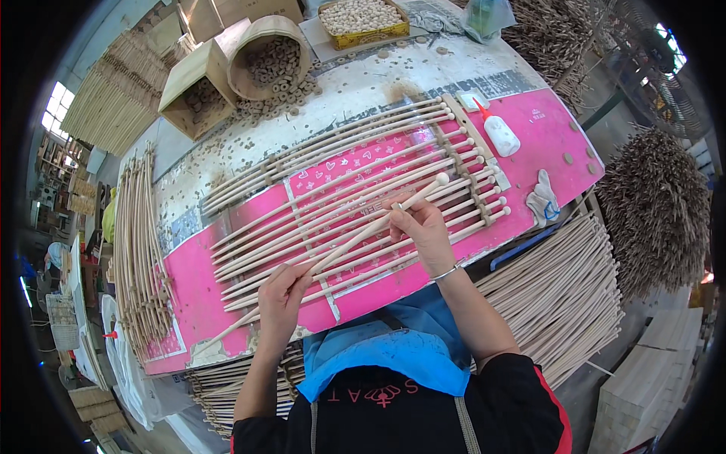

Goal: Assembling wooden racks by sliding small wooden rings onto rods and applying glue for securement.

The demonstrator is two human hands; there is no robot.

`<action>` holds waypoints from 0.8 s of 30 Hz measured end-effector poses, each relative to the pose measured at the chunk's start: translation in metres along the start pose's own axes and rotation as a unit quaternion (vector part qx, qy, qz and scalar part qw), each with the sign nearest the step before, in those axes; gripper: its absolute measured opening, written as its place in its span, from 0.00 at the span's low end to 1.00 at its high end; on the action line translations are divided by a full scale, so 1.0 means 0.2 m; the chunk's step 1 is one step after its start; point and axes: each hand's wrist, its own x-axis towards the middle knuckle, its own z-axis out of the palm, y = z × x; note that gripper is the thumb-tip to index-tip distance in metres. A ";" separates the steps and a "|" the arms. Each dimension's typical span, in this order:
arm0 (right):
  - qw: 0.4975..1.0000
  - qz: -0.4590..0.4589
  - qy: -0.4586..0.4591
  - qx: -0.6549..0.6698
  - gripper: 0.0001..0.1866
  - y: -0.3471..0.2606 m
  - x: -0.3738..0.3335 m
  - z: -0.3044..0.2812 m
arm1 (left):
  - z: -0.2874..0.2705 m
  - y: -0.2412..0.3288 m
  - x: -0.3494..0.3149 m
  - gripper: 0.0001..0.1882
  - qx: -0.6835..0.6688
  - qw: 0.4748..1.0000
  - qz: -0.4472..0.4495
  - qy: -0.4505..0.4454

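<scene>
A long wooden rod with a round ball end (442,179) lies slantwise across my two hands, over the pink-covered table (544,125). My left hand (281,296) is closed round its lower part. Nearer the ball, my right hand (414,225) pinches the same rod; a small pale piece, perhaps a ring, shows at those fingertips. Beneath the hands, several similar ball-ended rods (355,178) lie side by side, their balls to the right, across a notched wooden rest (473,178). Fingers partly hide the held rod.
A white glue bottle with a red tip (501,136) and a glove (542,200) lie at the right. Wooden rings spill from a round tub (249,38) beside a wooden box (178,102). A yellow crate (367,38) holds balls. Rod bundles (560,295) flank the table; a fan (650,68) stands far right.
</scene>
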 end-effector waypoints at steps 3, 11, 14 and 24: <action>1.000 0.005 0.015 -0.005 0.19 0.01 0.00 -0.01 | 0.00 0.02 0.03 0.11 0.013 1.000 0.018 -0.003; 0.999 0.040 0.011 -0.033 0.20 0.00 0.02 -0.08 | 0.01 0.00 0.07 0.11 0.052 0.998 0.040 0.013; 0.998 0.032 0.001 -0.056 0.20 0.01 0.03 -0.12 | 0.02 -0.01 0.09 0.11 0.059 0.998 0.032 0.008; 0.997 0.041 0.060 -0.021 0.11 -0.04 0.11 -0.13 | 0.04 -0.02 0.25 0.11 0.055 0.998 0.036 -0.004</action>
